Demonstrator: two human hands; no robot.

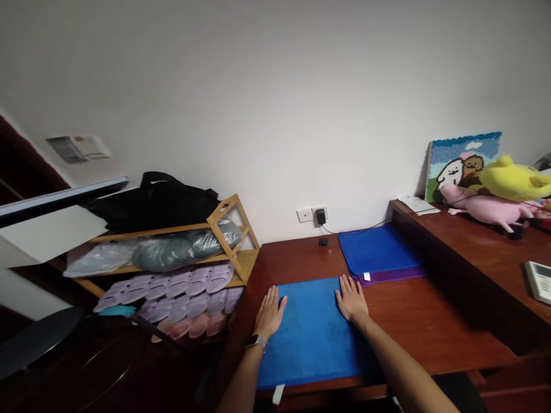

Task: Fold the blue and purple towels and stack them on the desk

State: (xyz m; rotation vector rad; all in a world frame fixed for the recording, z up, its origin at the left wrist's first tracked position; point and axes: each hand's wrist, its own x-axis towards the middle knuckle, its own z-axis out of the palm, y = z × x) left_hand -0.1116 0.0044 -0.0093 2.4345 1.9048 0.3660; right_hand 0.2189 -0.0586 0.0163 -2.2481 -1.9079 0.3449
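Note:
A bright blue cloth [312, 332] lies spread flat on the brown wooden desk [434, 321], its white tag [278, 394] hanging at the front edge. My left hand [270, 315] rests flat near the cloth's far left corner, fingers stretched out; a watch is on that wrist. At the far right corner my right hand [352, 299] lies flat with its fingers extended. Neither hand grips anything. Just beyond my right hand is a darker blue cloth [379, 250] lying flat, with a purple cloth [394, 276] showing beneath its near edge.
Left of the desk stands a wooden rack [247, 267] with lilac slippers [189, 281] and a black bag [159, 201]. A black adapter [321, 216] sits in the wall socket, its cord running right. The raised desk section holds plush toys [486, 207] and a calculator [540, 281].

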